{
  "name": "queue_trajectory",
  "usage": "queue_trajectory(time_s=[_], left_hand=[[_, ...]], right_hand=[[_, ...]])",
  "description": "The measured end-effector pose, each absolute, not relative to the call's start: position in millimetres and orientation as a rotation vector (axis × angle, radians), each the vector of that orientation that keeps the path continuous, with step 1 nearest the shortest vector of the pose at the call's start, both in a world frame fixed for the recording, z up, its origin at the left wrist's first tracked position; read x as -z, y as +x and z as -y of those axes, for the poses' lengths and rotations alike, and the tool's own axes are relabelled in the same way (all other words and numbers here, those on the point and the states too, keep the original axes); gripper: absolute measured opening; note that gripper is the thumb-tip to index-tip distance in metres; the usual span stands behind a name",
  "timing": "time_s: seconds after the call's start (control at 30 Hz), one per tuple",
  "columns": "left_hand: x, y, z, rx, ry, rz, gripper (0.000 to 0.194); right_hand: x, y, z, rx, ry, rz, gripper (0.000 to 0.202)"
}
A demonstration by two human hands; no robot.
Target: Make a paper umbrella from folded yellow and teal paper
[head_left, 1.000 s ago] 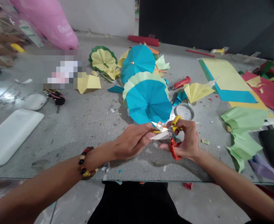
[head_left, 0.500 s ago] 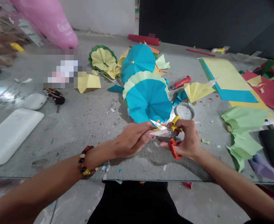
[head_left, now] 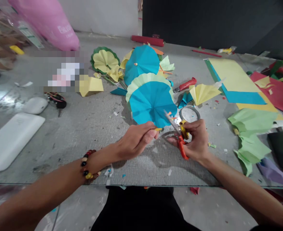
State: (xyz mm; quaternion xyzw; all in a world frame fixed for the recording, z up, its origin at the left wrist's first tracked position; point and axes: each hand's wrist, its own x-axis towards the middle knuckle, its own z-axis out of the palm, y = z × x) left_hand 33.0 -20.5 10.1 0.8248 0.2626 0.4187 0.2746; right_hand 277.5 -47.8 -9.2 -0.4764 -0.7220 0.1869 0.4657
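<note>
My right hand (head_left: 196,141) holds scissors (head_left: 181,141) with one yellow and one red handle, fingers in the loops. Their blades point up and left over the edge of a pleated blue paper disc (head_left: 153,102), and look nearly closed. Small orange bits lie by the blades. My left hand (head_left: 138,139), with a beaded bracelet (head_left: 85,165) on its wrist, pinches a small yellow paper piece (head_left: 158,129) whose tip pokes out past the fingers; the rest is hidden. The blue disc rests on a pale green scalloped one, just beyond my hands.
A red-handled cutter (head_left: 186,85) and a round tape ring (head_left: 190,114) lie beyond my right hand. Coloured paper sheets (head_left: 235,73) and crumpled green paper (head_left: 254,128) are at right. On the left are a white power bank (head_left: 13,141) and a pink bag (head_left: 49,25).
The scissors have drawn away from the yellow piece; their blades have come together and swung upward. My left hand keeps its pinch, almost in place.
</note>
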Motion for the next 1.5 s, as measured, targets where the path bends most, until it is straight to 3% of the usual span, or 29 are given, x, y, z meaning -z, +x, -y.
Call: queue_trajectory(time_s=[0.43, 0.63, 0.93, 1.27, 1.5], left_hand=[[-5, 33, 18, -1.303, 2.372, -0.617, 0.036], [-2, 33, 18, -1.339, 2.187, -0.472, 0.03], [5, 34, 16, -1.413, 2.105, -0.302, 0.025], [3, 33, 16, -1.409, 2.157, -0.323, 0.024], [-2, 34, 17, -1.408, 2.315, -0.44, 0.025]], right_hand=[[2, 272, 47, -0.404, -1.028, 1.912, 0.061], [4, 278, 38, -0.284, -1.167, 1.767, 0.06], [7, 294, 11, -0.387, -1.34, 1.517, 0.048], [26, 318, -2, -0.422, -1.361, 1.281, 0.069], [43, 334, -11, -0.363, -1.27, 1.063, 0.055]])
